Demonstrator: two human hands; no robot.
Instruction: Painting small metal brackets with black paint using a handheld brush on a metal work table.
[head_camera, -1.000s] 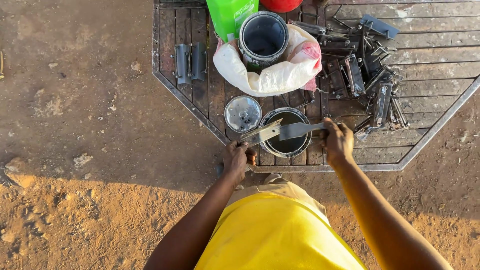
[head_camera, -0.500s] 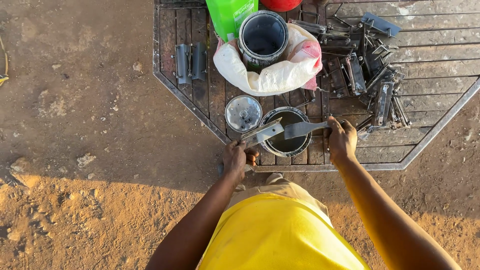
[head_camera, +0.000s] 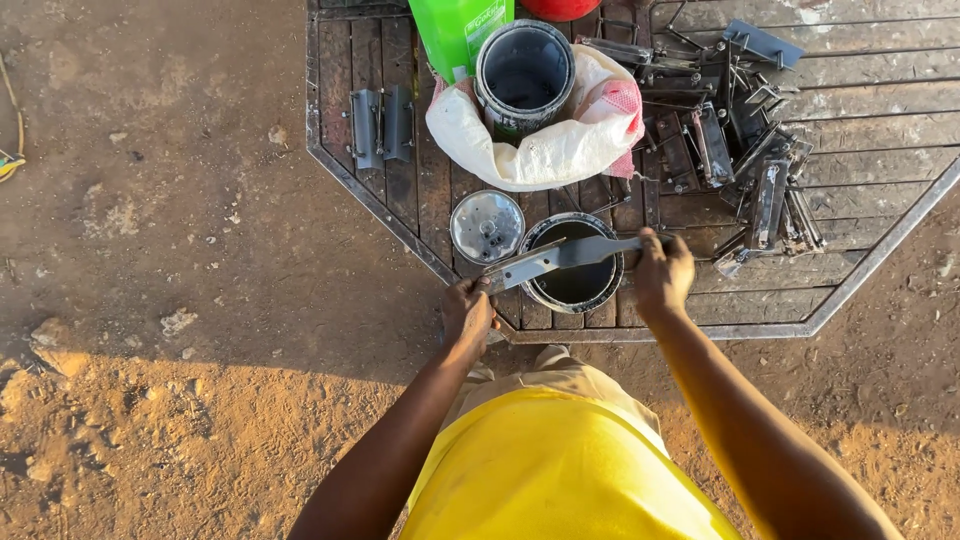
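My left hand (head_camera: 468, 312) grips the near end of a flat grey metal bracket (head_camera: 525, 266). In my right hand (head_camera: 662, 272) is the handle of a brush or flat tool (head_camera: 590, 250) that lies across the bracket. Both are held over an open dark paint can (head_camera: 573, 285) at the near edge of a wooden table (head_camera: 700, 310). The can's round shiny lid (head_camera: 487, 226) lies just to its left on the boards.
Behind the can a second open can (head_camera: 524, 78) stands in a white sack (head_camera: 560, 155), with a green plastic container (head_camera: 458, 30) beside it. A grey hinge (head_camera: 381, 125) lies to the left, and several grey metal parts (head_camera: 745, 150) are piled on the right. Bare dirt ground surrounds the table.
My right hand has shifted slightly, moving the tool along the bracket over the can. My left hand has stayed on the bracket's end.
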